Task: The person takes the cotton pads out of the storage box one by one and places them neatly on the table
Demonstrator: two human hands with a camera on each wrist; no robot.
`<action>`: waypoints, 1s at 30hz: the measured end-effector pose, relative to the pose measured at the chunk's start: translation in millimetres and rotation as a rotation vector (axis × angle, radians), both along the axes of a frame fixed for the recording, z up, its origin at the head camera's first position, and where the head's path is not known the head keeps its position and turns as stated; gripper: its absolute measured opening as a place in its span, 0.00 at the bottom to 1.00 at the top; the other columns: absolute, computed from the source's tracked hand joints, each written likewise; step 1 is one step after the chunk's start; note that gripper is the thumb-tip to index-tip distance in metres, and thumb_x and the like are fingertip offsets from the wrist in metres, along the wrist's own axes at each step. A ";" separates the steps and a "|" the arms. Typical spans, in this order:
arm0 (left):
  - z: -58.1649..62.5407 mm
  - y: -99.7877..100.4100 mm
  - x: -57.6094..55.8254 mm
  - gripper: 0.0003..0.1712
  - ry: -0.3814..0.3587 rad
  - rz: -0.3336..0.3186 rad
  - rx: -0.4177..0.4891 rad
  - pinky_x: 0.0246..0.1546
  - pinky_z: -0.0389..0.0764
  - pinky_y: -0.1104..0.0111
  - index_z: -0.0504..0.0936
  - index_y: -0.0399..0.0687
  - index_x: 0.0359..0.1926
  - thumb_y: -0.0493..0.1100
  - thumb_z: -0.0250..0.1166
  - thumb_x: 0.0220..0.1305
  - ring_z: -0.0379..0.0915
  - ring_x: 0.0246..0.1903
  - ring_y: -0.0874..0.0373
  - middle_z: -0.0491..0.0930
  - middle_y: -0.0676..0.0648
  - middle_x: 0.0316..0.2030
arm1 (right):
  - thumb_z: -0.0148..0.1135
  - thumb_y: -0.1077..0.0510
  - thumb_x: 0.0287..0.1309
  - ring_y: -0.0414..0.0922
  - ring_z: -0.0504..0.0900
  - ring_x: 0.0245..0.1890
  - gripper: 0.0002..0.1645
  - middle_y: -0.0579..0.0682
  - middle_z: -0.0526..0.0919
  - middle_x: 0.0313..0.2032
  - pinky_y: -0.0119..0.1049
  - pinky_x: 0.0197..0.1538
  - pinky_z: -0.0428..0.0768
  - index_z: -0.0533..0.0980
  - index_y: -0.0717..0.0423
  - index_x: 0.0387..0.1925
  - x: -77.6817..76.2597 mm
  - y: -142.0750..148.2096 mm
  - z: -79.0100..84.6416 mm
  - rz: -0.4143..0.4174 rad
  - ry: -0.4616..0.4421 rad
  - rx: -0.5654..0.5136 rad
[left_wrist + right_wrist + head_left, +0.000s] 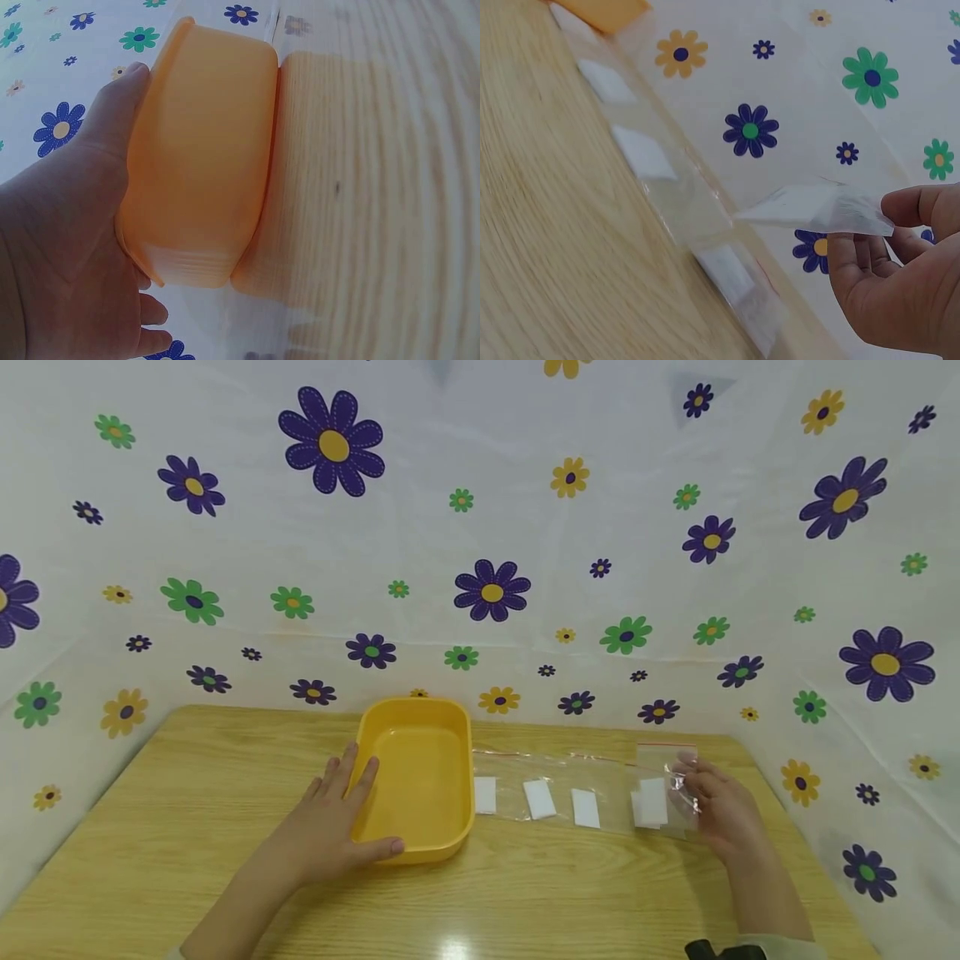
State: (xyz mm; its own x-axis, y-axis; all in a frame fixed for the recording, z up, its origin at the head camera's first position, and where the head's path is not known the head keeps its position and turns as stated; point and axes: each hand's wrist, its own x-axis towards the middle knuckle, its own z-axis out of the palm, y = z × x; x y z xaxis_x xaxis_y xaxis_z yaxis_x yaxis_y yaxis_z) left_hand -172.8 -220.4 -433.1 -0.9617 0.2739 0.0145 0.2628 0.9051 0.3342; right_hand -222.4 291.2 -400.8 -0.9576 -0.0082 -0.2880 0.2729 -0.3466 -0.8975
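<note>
My left hand [322, 831] rests on the near left side of a yellow plastic tub [420, 777], fingers spread and fairly straight along the left rim, thumb over the near edge. In the left wrist view the tub's outer wall [202, 150] faces the camera. My right hand [723, 810] pinches the right edge of a small clear zip bag [810, 206] between thumb and fingers. A flat white piece [654, 800] shows inside that bag, raised above another bag [735, 274] with a white piece lying on the table.
Several clear zip bags, each with a white piece [540, 799], lie in a row on the wooden table [540, 893] to the right of the tub. A white cloth [420, 543] printed with flowers hangs behind and at the sides of the table.
</note>
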 end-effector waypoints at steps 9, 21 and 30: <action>2.0 0.3 1.1 0.69 0.008 -0.008 0.003 0.71 0.48 0.37 0.48 0.43 0.79 0.84 0.55 0.52 0.36 0.75 0.28 0.32 0.33 0.78 | 0.51 0.64 0.73 0.33 0.82 0.43 0.19 0.38 0.85 0.41 0.27 0.49 0.83 0.84 0.38 0.41 1.2 21.9 -3.2 -0.004 -0.020 -0.016; 5.6 -0.2 4.4 0.70 -0.012 0.005 0.010 0.71 0.48 0.36 0.47 0.43 0.79 0.85 0.54 0.51 0.36 0.75 0.27 0.32 0.33 0.78 | 0.49 0.63 0.74 0.34 0.82 0.37 0.18 0.39 0.84 0.38 0.28 0.45 0.84 0.82 0.41 0.41 -5.5 43.8 -9.8 0.022 -0.012 0.020; 3.7 -1.6 3.8 0.70 -0.018 0.009 0.010 0.71 0.47 0.37 0.47 0.44 0.79 0.85 0.55 0.50 0.35 0.75 0.28 0.31 0.34 0.78 | 0.53 0.61 0.73 0.35 0.85 0.37 0.13 0.40 0.85 0.36 0.28 0.44 0.84 0.80 0.39 0.40 -9.8 60.3 -17.1 -0.010 -0.092 0.061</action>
State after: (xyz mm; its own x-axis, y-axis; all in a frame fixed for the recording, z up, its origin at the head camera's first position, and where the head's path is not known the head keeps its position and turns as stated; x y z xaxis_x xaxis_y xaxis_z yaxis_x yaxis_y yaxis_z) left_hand -168.9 -222.0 -429.4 -0.9642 0.2651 -0.0004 0.2485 0.9041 0.3477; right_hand -232.3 351.5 -417.9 -0.9270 0.0216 -0.3746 0.3520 -0.2953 -0.8882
